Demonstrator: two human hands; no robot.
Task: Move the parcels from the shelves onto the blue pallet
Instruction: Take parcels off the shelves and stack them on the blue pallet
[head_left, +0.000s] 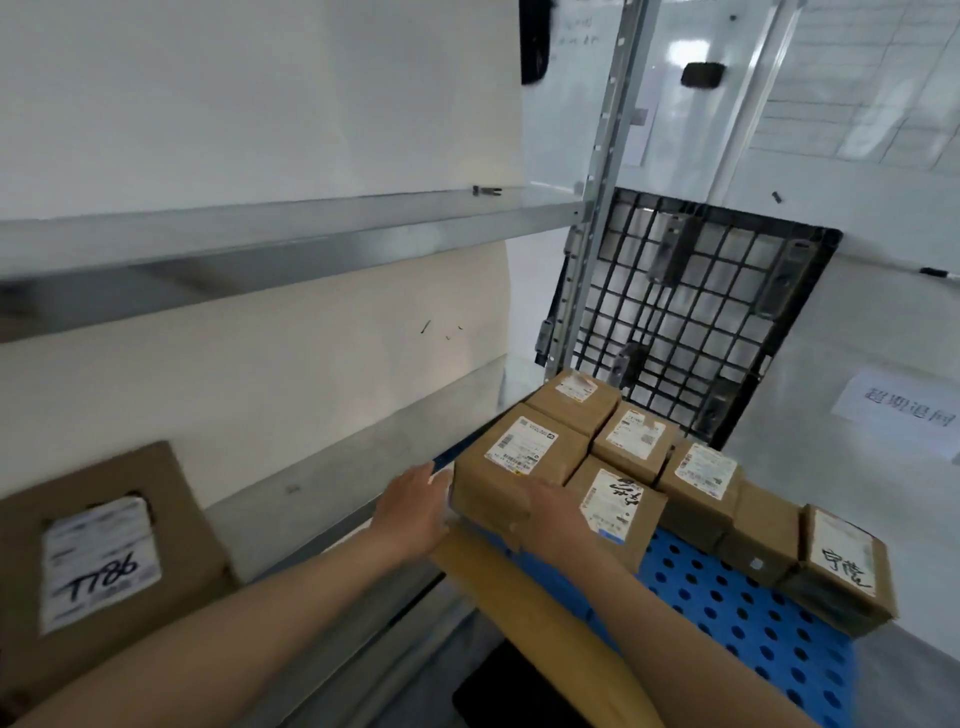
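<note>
A brown cardboard parcel (511, 462) with a white label sits at the left end of the blue pallet (727, 608). My left hand (415, 512) presses flat against its left side. My right hand (553, 514) grips its near right face. Several other labelled brown parcels (696, 483) stand packed in rows on the pallet behind and to the right of it. A long tan parcel (524, 603) lies along the pallet's near left edge, under my right forearm. On the lower shelf at left rests a parcel marked "T786" (98, 561).
A grey metal shelf beam (291, 234) runs across above the hands, with its upright post (597, 208) to the right. A black grid pallet (691, 317) leans against the white wall behind the parcels. A paper sign (904, 402) lies at the right.
</note>
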